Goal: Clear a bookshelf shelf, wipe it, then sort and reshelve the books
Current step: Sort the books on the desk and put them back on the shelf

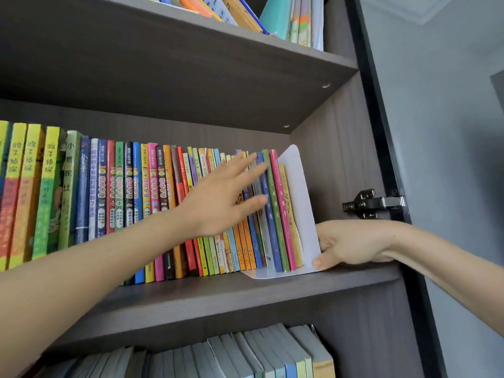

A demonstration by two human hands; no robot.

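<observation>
Head view, the only one. Looks into a dark bookcase (341, 159) at the middle shelf (245, 293), filled from its left edge almost to its right end with a row of colourful books (136, 203), spines outward and leaning a little. Finds a white bookend (300, 186) closing the row near the shelf's right end, base plate tucked under the last few books and reaching toward the front edge. Finds the left hand (218, 197) laid against the spines toward the right end of the row, fingers straight and spread wide, tips blurred, holding nothing. Finds the right hand (351, 244) at the shelf's right end, fingers curled behind the foot of the bookend's upright, thumb down on the base plate. Takes in upper books (294, 20) on the board above, grey-spined books (259, 356) on the board below, and a hinge (373, 204) on the right side wall.

Sees no cloth. Cannot tell from a full, tidy row whether at the very start, with clearing, wiping and sorting all ahead, or at the very end, with only the bookend left to snug up.
</observation>
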